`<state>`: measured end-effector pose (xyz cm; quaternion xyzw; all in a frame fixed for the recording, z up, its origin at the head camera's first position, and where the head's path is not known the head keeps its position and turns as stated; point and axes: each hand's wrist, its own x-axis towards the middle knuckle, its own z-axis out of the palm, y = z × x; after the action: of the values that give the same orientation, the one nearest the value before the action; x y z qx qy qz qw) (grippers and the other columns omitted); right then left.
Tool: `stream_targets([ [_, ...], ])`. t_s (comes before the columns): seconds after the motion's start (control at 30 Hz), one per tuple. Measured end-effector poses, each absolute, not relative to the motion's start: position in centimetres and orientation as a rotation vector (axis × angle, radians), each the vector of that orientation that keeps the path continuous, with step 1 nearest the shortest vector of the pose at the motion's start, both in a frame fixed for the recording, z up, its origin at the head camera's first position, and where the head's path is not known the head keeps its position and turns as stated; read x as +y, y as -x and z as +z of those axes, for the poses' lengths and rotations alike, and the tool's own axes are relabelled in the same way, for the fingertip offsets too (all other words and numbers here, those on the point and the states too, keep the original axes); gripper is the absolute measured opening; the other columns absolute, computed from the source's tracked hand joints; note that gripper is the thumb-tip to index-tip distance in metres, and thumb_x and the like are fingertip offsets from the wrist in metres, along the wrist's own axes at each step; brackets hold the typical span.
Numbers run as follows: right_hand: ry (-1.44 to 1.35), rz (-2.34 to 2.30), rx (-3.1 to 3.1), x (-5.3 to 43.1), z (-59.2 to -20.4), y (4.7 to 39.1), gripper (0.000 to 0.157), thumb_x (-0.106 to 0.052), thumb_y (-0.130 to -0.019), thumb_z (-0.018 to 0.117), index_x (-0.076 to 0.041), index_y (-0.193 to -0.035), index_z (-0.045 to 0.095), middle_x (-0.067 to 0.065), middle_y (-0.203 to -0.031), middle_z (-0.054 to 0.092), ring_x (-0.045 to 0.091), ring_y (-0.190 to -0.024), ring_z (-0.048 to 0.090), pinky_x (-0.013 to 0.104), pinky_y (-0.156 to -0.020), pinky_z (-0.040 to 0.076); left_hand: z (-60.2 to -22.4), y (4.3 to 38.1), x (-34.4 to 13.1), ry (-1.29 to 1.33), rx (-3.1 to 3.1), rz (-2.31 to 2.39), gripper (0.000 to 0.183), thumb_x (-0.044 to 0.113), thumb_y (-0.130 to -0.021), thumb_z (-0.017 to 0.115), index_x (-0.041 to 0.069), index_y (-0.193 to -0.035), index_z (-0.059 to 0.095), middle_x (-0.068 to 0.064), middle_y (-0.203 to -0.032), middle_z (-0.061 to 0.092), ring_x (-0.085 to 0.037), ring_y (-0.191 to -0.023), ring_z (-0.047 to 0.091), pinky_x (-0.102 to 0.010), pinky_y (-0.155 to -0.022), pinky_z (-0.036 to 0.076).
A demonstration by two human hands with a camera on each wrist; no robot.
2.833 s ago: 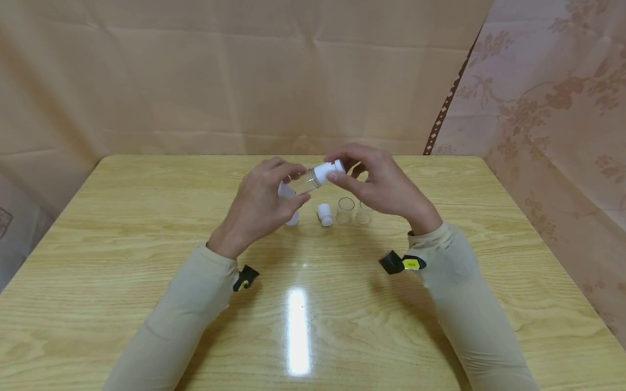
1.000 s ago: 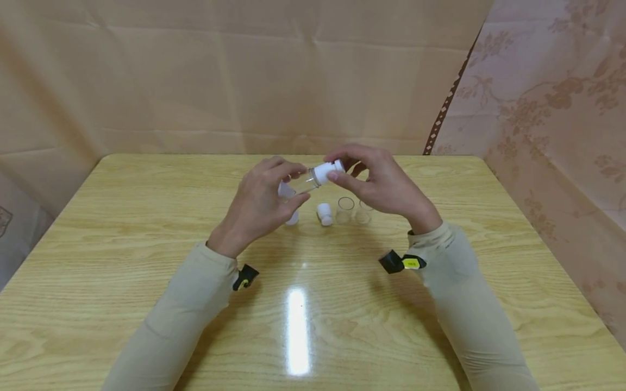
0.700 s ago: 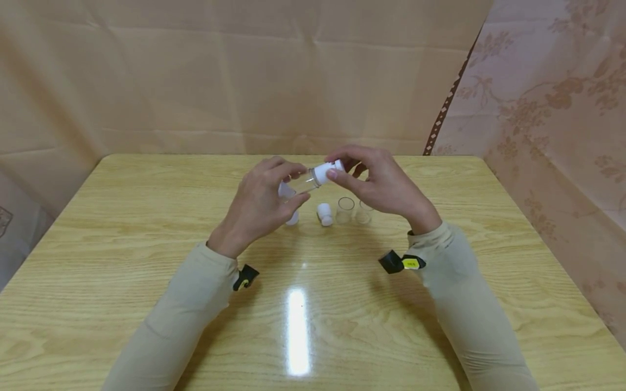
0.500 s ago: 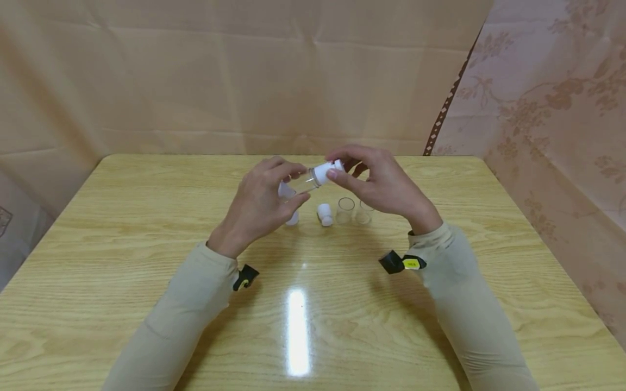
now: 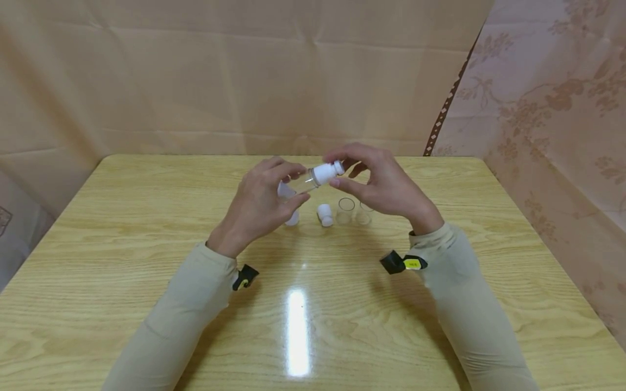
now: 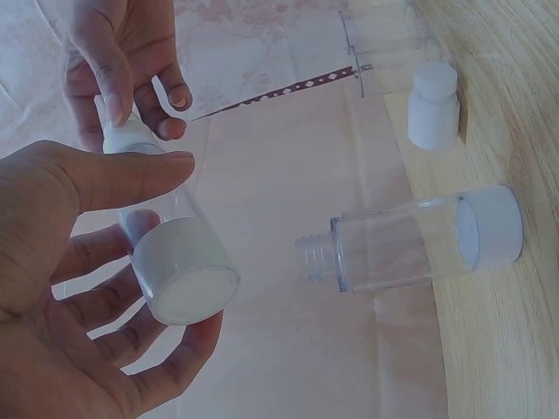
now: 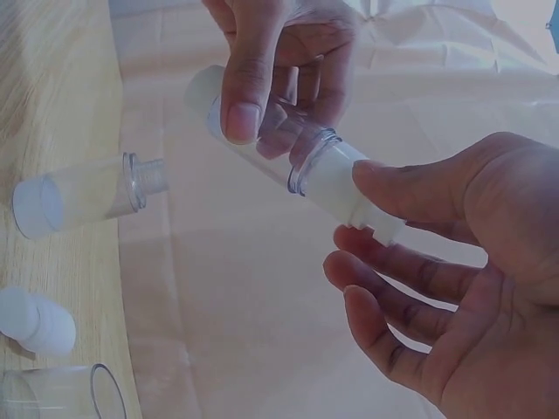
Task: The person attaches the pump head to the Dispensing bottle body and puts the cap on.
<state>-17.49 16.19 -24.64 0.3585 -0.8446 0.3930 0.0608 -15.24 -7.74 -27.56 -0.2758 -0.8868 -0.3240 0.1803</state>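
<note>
The clear pump bottle (image 5: 301, 185) is hanging above the counter (image 5: 146, 293) between both hands, its long axis running aslant from the white base (image 6: 185, 271) at the left hand (image 5: 261, 198) up to the white pump top (image 5: 324, 173); the right hand (image 5: 383, 179) is sitting nearer that top. The left grip is curling thumb and fingers round the clear body, holding it. The right grip is cupping the pump top loosely, thumb on one side, fingertips on the other; how firmly it is pressing, I cannot tell. A second clear bottle (image 6: 384, 249), neck bare, is standing on the counter, largely hiding behind the left hand in the head view. A spare white pump top (image 5: 325, 215) is lying just beside two clear caps (image 5: 345, 213), one rim partly disappearing behind the right hand, their see-through walls blurring into the wood grain
</note>
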Motion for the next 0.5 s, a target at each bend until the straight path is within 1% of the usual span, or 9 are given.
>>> stream_targets([
  [0.2, -1.064, 1.211, -2.578, 16.11, -24.67, 17.60, 0.029, -0.007, -0.095, 0.072, -0.003, -0.123, 0.068, 0.007, -0.116, 0.067, 0.022, -0.098, 0.061, 0.041, -0.085, 0.051, -27.58, 15.28, -7.74, 0.783, -2.505, -0.914, 0.039, 0.015, -0.083, 0.086, 0.002, -0.117, 0.072, -0.009, -0.107, 0.068, -0.025, -0.097, 0.060, -0.039, -0.079, 0.051],
  [0.5, -1.015, 1.168, -2.627, 15.98, -24.66, 17.63, 0.024, -0.015, -0.098, 0.070, -0.005, -0.120, 0.069, 0.004, -0.098, 0.069, 0.019, -0.088, 0.059, 0.037, -0.077, 0.048, -27.59, 15.33, -7.74, 0.789, -2.509, -0.903, 0.039, 0.015, -0.084, 0.085, 0.003, -0.117, 0.071, -0.010, -0.108, 0.067, -0.025, -0.098, 0.060, -0.040, -0.081, 0.052],
])
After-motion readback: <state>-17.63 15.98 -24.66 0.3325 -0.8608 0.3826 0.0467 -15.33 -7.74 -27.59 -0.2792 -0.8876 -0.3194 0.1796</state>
